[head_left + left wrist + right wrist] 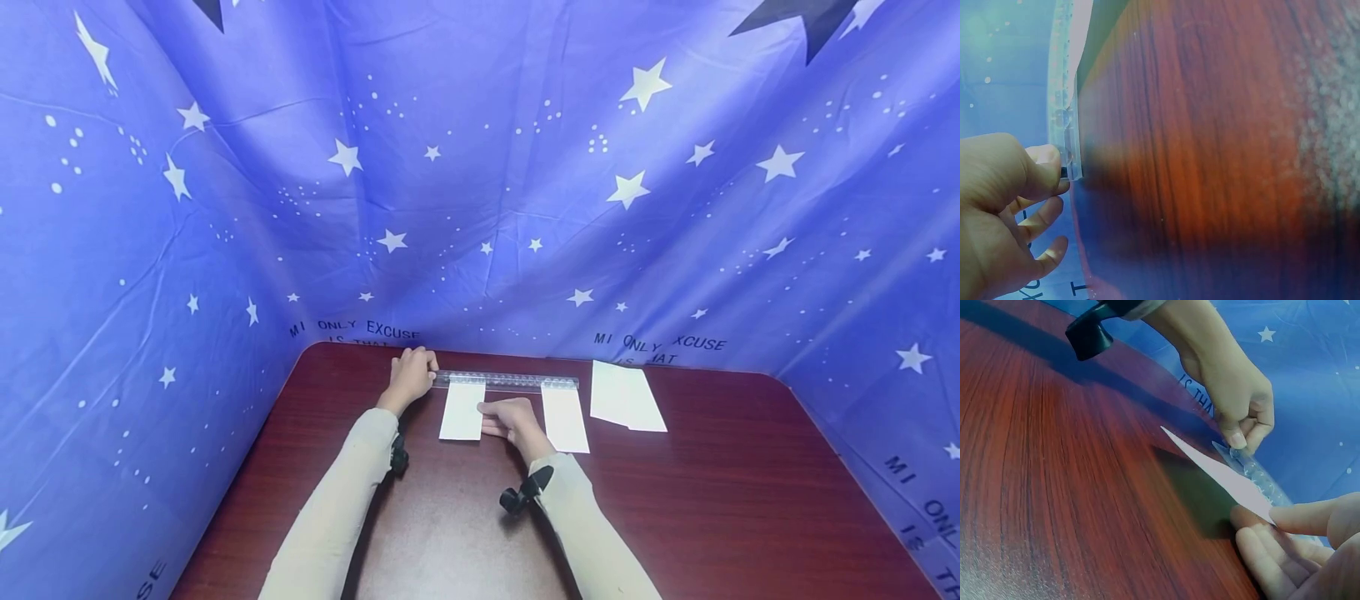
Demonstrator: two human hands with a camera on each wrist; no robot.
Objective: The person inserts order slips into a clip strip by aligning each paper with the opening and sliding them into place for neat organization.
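A long clear plastic strip [517, 381] with a row of bubble-like marks lies near the table's far edge. My left hand [408, 375] pinches its left end, thumb on top in the left wrist view. A white paper card [460, 418] meets the strip at its upper end. My right hand [512, 415] pinches this card's right edge between thumb and fingers. In the right wrist view the white card [1225, 478] is tilted up from the table and casts a shadow below. A second white card [566, 421] runs down from the strip's right end, beside my right hand.
Several overlapping white sheets [626, 398] lie to the right of the strip. The dark red wooden table [750, 483] has rounded far corners. A blue curtain [480, 183] with stars hangs close behind it and along both sides.
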